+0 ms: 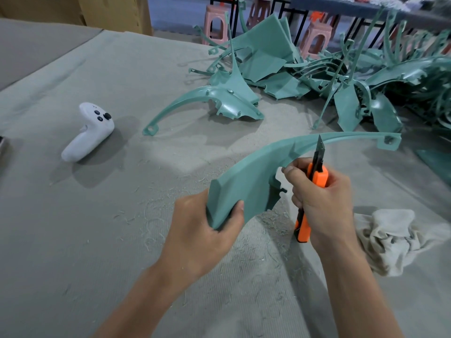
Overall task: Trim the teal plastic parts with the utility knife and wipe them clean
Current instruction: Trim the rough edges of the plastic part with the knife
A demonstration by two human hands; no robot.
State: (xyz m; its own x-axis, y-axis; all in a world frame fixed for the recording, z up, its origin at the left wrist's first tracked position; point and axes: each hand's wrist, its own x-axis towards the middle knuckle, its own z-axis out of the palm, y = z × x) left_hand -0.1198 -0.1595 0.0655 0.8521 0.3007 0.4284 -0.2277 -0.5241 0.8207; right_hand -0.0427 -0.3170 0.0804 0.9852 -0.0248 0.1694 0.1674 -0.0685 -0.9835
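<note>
Grey cloth table: controller, teal parts, rag, shavings.

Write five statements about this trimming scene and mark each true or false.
1. The left hand grips the wide end of a teal part. True.
2. The right hand holds the orange utility knife, blade extended. True.
3. The rag is in the left hand. False: the rag lies on the table by the right forearm.
4. The white controller sits on the pile of teal parts. False: the controller lies apart, left of the pile.
5. Plastic shavings litter the table near the hands. True.
</note>
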